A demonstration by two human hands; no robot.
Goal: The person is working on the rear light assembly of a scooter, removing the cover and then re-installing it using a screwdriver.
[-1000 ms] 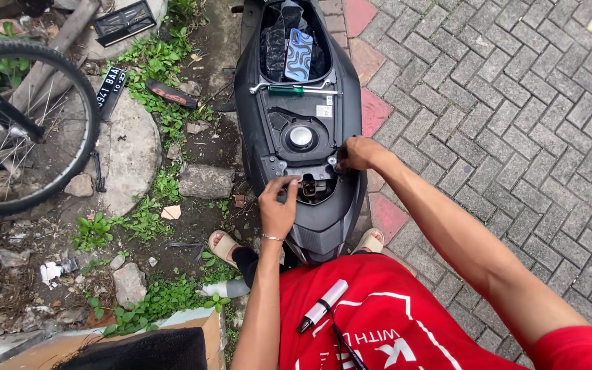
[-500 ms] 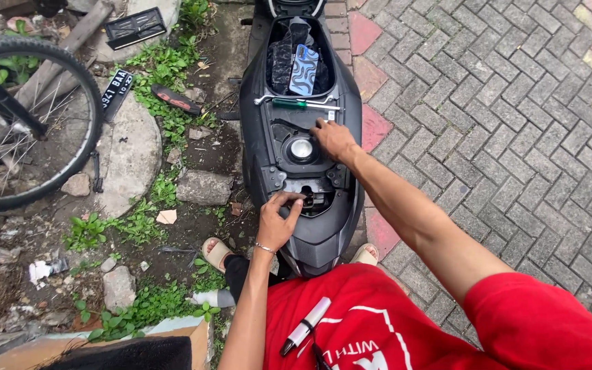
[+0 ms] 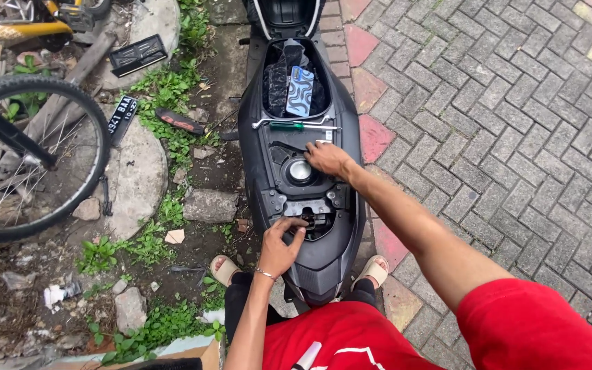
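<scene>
Red shirt (image 3: 351, 339) nearest us. Our left hand (image 3: 281, 250) pinches fingers together on a small dark fitting (image 3: 312, 220) at the near end of the matte black scooter body (image 3: 323, 264). Our right hand (image 3: 327, 159) lies flat, fingers loose, beside the round metal filler cap (image 3: 300, 171). Farther, green-handled screwdriver (image 3: 303, 126) across the compartment rim. Grey brick paving (image 3: 501, 137) alongside, bicycle wheel (image 3: 29, 161) opposite.

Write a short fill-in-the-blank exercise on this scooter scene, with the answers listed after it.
1. The right hand rests beside the round ____ cap on the scooter.
2. The left hand has its fingers at the opening near the scooter's ____ end.
3. The screwdriver lying across the open compartment has a ____ handle.
4. A bicycle wheel stands to the person's ____.

Answers: silver; rear; green; left
</scene>
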